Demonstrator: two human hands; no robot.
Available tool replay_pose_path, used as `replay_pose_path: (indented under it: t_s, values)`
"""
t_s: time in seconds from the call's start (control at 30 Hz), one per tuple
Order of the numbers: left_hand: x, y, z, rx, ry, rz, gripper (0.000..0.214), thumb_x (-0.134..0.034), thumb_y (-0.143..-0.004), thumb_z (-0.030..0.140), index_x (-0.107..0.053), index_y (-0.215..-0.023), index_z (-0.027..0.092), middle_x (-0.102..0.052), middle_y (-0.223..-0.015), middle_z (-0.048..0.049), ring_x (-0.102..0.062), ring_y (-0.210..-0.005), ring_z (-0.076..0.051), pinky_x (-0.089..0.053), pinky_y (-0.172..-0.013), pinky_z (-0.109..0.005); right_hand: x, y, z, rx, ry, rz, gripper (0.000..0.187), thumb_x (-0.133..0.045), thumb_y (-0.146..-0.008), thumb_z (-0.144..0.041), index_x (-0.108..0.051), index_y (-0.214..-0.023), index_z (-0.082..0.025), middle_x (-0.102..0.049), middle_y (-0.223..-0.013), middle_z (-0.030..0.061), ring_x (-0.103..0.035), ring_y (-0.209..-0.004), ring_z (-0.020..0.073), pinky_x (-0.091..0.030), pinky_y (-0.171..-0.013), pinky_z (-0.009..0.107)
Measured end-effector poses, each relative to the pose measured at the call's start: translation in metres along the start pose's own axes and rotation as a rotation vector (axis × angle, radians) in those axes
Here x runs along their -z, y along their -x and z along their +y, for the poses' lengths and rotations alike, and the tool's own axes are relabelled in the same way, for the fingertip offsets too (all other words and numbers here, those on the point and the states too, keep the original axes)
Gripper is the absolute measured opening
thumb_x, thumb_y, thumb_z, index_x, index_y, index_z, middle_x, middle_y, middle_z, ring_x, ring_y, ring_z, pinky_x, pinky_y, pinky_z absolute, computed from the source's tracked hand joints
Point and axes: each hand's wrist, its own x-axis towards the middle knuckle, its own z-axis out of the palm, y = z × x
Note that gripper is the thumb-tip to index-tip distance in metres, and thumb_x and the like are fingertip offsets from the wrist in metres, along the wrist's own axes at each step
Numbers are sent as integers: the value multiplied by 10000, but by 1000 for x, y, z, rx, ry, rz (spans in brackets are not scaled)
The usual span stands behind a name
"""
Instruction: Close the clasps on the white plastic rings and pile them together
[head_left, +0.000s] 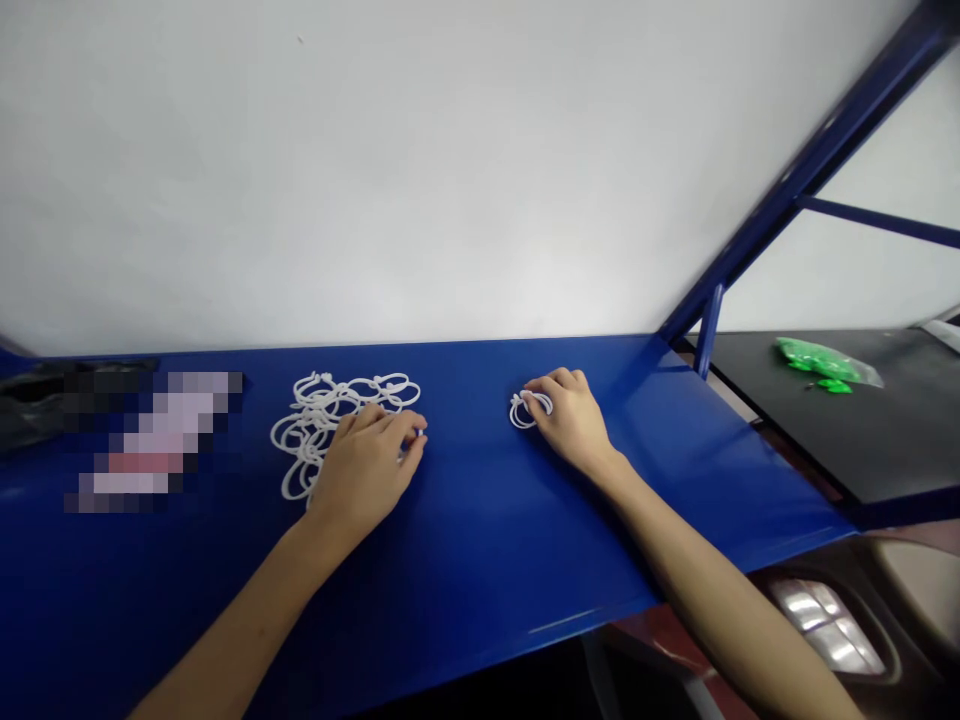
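Observation:
A pile of thin white loops, which look like looped cable ties, lies on the blue table. My left hand rests over the pile's right side, its thumb and index finger pinched together. A small white bit shows at those fingertips; most of what it belongs to is hidden by the hand. Further right, my right hand is closed on a couple of white loops, held low at the tabletop. The fingers cover part of these loops.
A blurred-out flat item and a dark bag lie at the left. A white wall rises behind the table, with a blue frame at the right. Beyond it, a black table holds a bright green packet.

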Motion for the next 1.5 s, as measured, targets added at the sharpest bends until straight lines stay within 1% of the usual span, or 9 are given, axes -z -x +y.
replay_pose_path:
  t_s: [0.17, 0.33, 0.43, 0.6, 0.73, 0.87, 1.2, 1.33, 1.5]
  values:
    - [12, -4, 11, 233, 424, 57, 121, -628, -864, 362, -682, -903, 260, -746, -889, -5, -673, -869, -211, -501, -876, -381, 8, 5, -16, 133, -143, 119, 164, -583, -972, -265, -720, -1024, -192, -654, -969, 99, -554, -934, 256, -534, -838, 422]
    - [16, -6, 17, 337, 815, -149, 240, -704, -812, 424, -666, -974, 250, -736, -813, 16, -695, -767, -167, -532, -741, -301, 9, 20, -49, 354, -542, -44, 309, -599, -977, -278, -615, -1282, -234, -637, -1261, 99, -621, -1101, 219, -570, -903, 396]
    - [16, -7, 17, 287, 922, -231, 227, -699, -818, 399, -649, -968, 236, -730, -789, 23, -686, -726, -145, -537, -727, -284, 4, 28, -64, 378, -760, -128, 356, -581, -992, -277, -572, -1345, -236, -652, -1250, 97, -676, -965, 164, -600, -809, 316]
    - [14, -6, 13, 267, 806, -215, 215, -635, -872, 414, -657, -997, 241, -746, -844, 14, -692, -762, -155, -540, -714, -285, -4, 30, -68, 181, -846, -129, 201, -632, -959, -278, -657, -1144, -203, -684, -840, 9, -657, -708, 114, -582, -672, 233]
    - [11, -4, 11, 127, 371, 6, 243, -540, -939, 418, -699, -923, 236, -750, -879, -24, -657, -849, -208, -518, -827, -374, -6, 26, -62, 128, -856, -132, 328, -594, -974, -251, -610, -1300, -219, -690, -879, 15, -655, -701, 111, -582, -680, 248]
    - [9, -2, 13, 7, 84, 76, 304, -503, -969, 405, -742, -906, 229, -760, -871, -59, -610, -961, -280, -433, -950, -499, -4, 22, -56, 272, -814, -54, 215, -623, -967, -224, -719, -1159, -246, -708, -998, 55, -681, -882, 158, -583, -814, 319]
    - [19, -4, 18, 176, 461, -33, 251, -608, -891, 457, -756, -931, 258, -758, -875, -9, -692, -821, -191, -525, -702, -302, 1, 25, -56, 408, -723, -49, 249, -530, -999, -184, -735, -1112, -270, -604, -1019, 63, -628, -869, 149, -557, -692, 284]
    - [21, -3, 22, 256, 574, -68, 262, -650, -865, 457, -718, -1026, 261, -780, -825, 2, -732, -799, -203, -498, -589, -263, 0, 26, -64, 271, -850, -36, 220, -574, -971, -201, -680, -1160, -239, -684, -1018, 63, -675, -874, 155, -587, -777, 306]
    - [14, 0, 27, 155, 554, -11, 189, -595, -915, 392, -722, -976, 265, -783, -903, 7, -724, -815, -179, -530, -693, -279, -6, 29, -68, 61, -949, -18, 164, -670, -935, -276, -678, -1089, -218, -714, -885, 33, -695, -774, 144, -585, -708, 273]
